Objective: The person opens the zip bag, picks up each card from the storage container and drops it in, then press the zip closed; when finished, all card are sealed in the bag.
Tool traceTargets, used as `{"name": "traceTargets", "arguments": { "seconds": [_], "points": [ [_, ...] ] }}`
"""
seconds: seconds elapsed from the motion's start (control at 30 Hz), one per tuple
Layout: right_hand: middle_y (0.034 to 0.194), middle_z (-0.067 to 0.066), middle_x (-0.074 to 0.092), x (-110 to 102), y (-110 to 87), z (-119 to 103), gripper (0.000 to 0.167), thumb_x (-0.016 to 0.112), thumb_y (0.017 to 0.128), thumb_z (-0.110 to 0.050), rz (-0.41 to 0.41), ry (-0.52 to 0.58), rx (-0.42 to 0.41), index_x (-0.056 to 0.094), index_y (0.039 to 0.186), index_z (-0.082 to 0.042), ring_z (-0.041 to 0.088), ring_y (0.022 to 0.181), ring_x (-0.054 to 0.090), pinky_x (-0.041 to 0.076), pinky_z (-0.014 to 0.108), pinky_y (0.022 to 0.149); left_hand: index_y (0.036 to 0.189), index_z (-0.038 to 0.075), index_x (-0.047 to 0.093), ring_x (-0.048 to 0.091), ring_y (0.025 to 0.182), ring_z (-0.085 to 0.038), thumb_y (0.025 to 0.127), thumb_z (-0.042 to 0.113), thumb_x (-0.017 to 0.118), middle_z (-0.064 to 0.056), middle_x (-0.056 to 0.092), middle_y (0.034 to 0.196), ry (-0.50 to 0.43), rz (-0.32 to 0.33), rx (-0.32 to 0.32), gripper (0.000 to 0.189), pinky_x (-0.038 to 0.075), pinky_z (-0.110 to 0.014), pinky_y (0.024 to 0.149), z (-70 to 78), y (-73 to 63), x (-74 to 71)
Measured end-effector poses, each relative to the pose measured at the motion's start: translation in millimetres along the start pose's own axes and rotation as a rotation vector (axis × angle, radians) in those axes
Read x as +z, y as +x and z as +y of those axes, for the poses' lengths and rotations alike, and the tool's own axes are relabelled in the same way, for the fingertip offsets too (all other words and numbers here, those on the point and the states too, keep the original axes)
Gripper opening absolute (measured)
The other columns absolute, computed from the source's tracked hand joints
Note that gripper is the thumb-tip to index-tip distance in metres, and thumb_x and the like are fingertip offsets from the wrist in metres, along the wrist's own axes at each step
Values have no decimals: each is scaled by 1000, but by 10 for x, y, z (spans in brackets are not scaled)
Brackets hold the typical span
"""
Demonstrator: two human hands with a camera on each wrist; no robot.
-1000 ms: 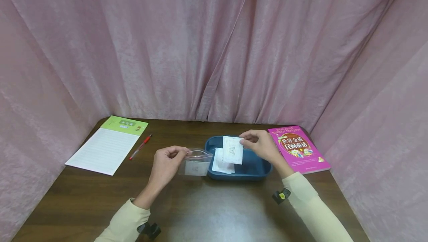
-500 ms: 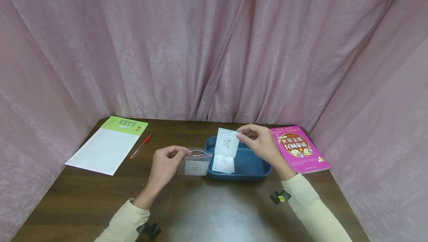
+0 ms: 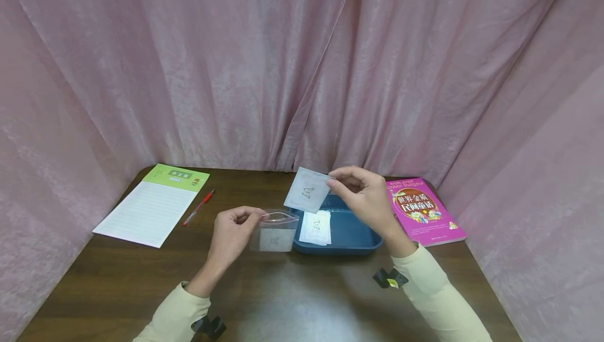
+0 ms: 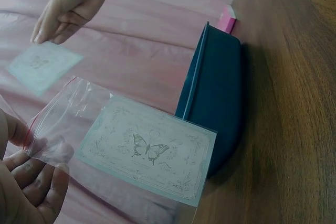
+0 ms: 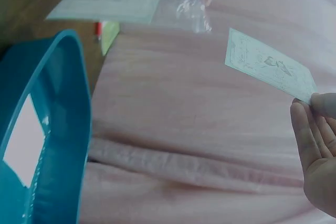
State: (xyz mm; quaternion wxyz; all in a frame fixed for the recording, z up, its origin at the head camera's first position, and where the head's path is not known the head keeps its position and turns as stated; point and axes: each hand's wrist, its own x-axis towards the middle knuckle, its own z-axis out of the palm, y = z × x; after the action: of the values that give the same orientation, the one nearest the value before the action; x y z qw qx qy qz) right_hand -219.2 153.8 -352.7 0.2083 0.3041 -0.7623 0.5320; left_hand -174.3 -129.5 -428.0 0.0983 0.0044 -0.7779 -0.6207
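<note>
My left hand [image 3: 234, 234] pinches a clear zip bag [image 3: 279, 218] by a top corner, its mouth parted. Inside the bag lies a white card with a butterfly print [image 4: 149, 148], large in the left wrist view. Between thumb and fingers my right hand [image 3: 365, 195] holds another butterfly card [image 3: 308, 190] by its edge, tilted, above and just right of the bag's mouth. Below it stands a blue tray [image 3: 349, 250], with more white cards [image 3: 315, 228] at its left end. In the right wrist view the held card [image 5: 270, 64] is apart from the bag [image 5: 181, 11].
A pink book [image 3: 427, 211] lies right of the tray, behind my right wrist. At the left are a lined writing pad with a green header [image 3: 151, 211] and a red pen [image 3: 198, 207]. Pink curtains [image 3: 236, 69] close off the table's back and sides.
My right hand has lifted its card up from over the tray and moved it left toward the bag, turning it to a slant. The left hand and bag have barely moved.
</note>
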Motion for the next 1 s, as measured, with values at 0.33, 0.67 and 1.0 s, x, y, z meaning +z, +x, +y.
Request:
{"name": "traceTargets", "arguments": {
  "seconds": [0.33,0.67,1.0],
  "points": [
    [94,6,76,111,19,-62,16,76,89,0,-31,50,-22,75,105,-5,14,78,71,59,26,74,91,8,81,68,73,-14,95,14,68,-5,79,89,-4,2,7,14,46,-23,56,-7,-3,25],
    [89,8,76,203,28,-46,12,75,89,1,-31,89,-20,74,100,-3,13,76,71,58,27,70,91,6,80,73,77,-18,95,13,68,-7,78,88,-10,-7,-7,15,51,-23,61,-18,18,40],
    [93,8,75,271,-4,-47,13,74,91,0,-45,87,-20,73,103,-4,16,80,72,59,28,73,91,6,80,71,76,-19,95,13,68,-7,78,88,-4,-9,-6,14,49,-23,59,-22,14,56]
  ]
}}
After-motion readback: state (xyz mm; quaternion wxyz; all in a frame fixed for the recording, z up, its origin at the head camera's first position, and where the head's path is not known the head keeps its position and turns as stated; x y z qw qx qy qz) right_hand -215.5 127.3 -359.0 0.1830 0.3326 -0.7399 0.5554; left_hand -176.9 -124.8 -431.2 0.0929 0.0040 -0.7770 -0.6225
